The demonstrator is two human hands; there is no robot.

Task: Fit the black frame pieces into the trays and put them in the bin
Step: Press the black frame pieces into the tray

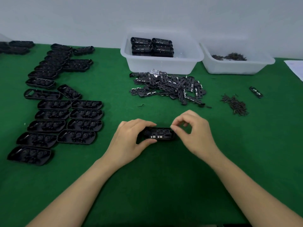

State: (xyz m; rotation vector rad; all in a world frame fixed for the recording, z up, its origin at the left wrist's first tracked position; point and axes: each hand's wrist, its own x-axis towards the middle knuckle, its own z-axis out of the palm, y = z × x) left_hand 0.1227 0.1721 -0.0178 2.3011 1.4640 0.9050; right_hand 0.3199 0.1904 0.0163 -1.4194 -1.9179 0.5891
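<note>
Head view: left hand (131,138) grips a black tray (158,134), right hand (191,128) pinching its end, on green baize (164,185); bin (161,63) at 12 o'clock, white wall (147,13) behind. No legible writing.

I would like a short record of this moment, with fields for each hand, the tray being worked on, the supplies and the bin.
left hand: grips the left end of the tray in work
right hand: fingertips pinch at its right end
tray in work: on the green mat, frame piece seated inside
empty trays: rows at left
loose frame pieces: pile in front of the bin
bin: stacked filled trays inside
second bin: small dark parts
screws: heap at right
</note>
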